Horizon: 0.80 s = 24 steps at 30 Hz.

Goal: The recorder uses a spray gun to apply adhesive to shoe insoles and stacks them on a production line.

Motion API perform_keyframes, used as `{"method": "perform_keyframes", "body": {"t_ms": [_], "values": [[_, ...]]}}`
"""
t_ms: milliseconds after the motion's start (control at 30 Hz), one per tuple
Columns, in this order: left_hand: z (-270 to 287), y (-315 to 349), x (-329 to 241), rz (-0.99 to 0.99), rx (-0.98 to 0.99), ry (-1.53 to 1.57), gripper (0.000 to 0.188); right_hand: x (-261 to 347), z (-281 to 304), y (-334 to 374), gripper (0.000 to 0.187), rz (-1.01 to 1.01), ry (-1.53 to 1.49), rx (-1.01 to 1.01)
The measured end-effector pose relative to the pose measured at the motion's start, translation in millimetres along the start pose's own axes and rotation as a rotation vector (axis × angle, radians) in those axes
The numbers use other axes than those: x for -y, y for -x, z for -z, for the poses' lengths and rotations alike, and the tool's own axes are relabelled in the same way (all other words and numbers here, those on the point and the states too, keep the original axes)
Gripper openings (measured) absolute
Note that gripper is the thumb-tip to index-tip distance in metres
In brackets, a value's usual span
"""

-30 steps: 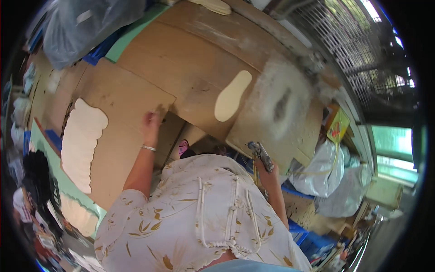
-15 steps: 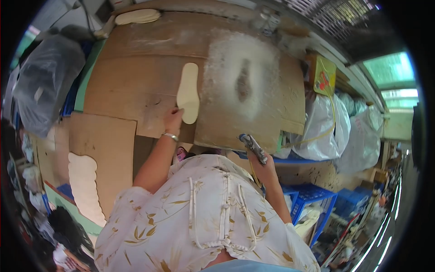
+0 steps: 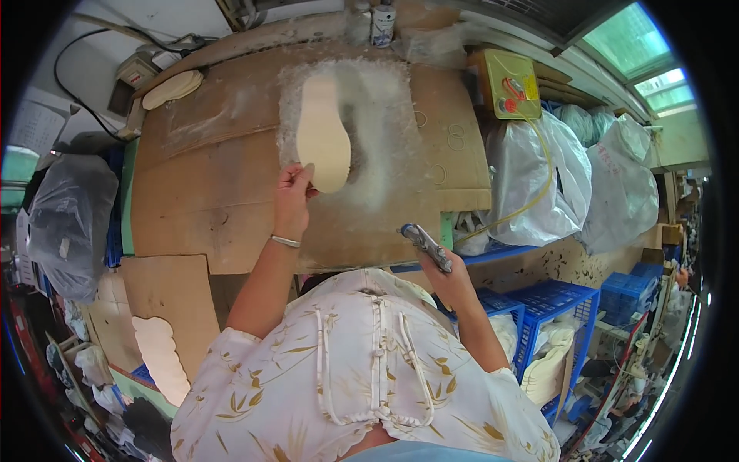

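A cream insole (image 3: 323,146) is pinched at its heel end between the thumb and fingers of my left hand (image 3: 292,192). Its toe end points away from me, over a patch of whitish residue (image 3: 377,100) on the cardboard sheet (image 3: 208,185) that covers the table. Whether the insole rests on the cardboard or hovers just above it, I cannot tell. My right hand (image 3: 453,283) is wrapped round a metal spray gun (image 3: 426,246) near the table's front edge, its nozzle pointing up and left. The fingers on its far side are partly hidden.
A stack of insoles (image 3: 173,88) lies at the far left, and an overlapping row of pale insoles (image 3: 160,358) at the lower left. At right stand a yellow can (image 3: 493,85) with a yellow hose (image 3: 550,169), white plastic bags (image 3: 531,177) and blue crates (image 3: 550,300).
My left hand has carried the insole from the bare cardboard onto the residue patch. The spray gun stays in my right hand. The whole view has shifted as my head moved.
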<state>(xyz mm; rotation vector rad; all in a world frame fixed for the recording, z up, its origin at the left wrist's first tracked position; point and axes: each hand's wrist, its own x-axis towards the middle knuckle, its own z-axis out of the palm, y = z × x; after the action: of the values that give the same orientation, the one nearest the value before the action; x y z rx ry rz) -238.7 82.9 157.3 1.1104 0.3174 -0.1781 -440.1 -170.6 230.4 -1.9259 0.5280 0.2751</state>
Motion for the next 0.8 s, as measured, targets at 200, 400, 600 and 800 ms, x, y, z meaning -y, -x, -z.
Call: {"method": "perform_keyframes", "body": {"t_ms": [200,400,600,800], "values": [[-3,-5,81,0.276,-0.058,-0.042,0.015,-11,28,4,0.018,-0.014,-0.037,-0.059],[-1,15,91,0.491,-0.087,-0.113,0.017,20,32,2,0.018,0.082,-0.104,-0.144],[8,10,94,0.592,-0.003,-0.063,0.020,97,-6,-28,0.018,0.164,-0.148,-0.093],[14,6,91,0.617,0.052,-0.066,0.019,134,-32,-51,0.020,0.278,-0.080,-0.132]]}}
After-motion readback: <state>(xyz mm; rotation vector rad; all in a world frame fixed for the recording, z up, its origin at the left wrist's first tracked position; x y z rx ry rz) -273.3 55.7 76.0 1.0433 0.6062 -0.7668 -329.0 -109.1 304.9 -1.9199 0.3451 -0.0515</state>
